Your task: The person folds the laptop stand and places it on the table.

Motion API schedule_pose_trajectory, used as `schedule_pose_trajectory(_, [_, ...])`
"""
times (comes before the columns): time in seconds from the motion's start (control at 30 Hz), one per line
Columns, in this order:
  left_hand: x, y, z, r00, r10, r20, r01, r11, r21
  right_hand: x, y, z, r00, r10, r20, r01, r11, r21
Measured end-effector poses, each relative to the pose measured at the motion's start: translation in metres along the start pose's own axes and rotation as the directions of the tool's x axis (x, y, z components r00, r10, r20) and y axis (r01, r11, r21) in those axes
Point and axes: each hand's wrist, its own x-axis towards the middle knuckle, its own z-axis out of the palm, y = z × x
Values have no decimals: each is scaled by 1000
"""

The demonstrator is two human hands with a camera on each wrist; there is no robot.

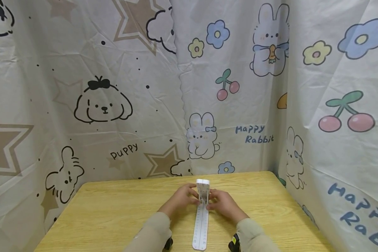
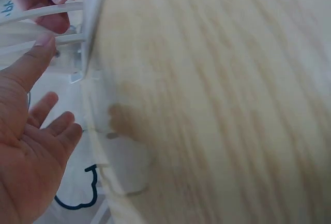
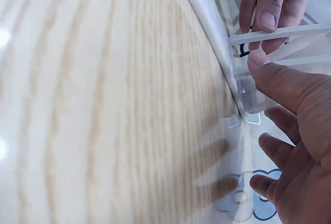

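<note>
A white plastic folding stand has a long flat base with rows of small holes and an upright part at its far end. Two pale side struts rise to a flat white cap. At the upright's left side, my left hand pinches a strut between thumb and forefinger. My right hand does the same at the right side. In the left wrist view, the left hand's other fingers reach out loosely, apart from the stand. The forefingers are partly hidden behind the struts.
The stand is on a light wood-grain table. A patterned cloth with puppies, rabbits, stars and cherries hangs behind the table and along its sides. Long sleeves and dark wrist bands cover the forearms.
</note>
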Motion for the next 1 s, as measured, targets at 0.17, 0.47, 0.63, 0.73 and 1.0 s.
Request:
schedule_pose_trajectory(0.17, [4, -1, 8, 998, 14, 66, -19, 998, 65, 0, 2, 4, 1000, 16, 9, -16, 1000, -3])
schedule_pose_trajectory(0.47, [9, 0, 11, 993, 50, 105, -71, 974, 213, 2, 1, 5, 999, 32, -19, -32, 999, -44])
schedule_pose_trajectory(0.63, [11, -3, 14, 993, 59, 103, -84, 961, 264, 3, 1, 6, 1000, 20, -15, -21, 996, -86])
schedule_pose_trajectory(0.73, [10, -3, 15, 995, 44, 93, -67, 963, 261, 3, 1, 6, 1000, 10, -10, -11, 995, -101])
schedule_pose_trajectory(1.0, [2, 1, 15, 998, -6, 65, -9, 972, 235, 2, -3, 4, 1000, 13, 14, -11, 995, -99])
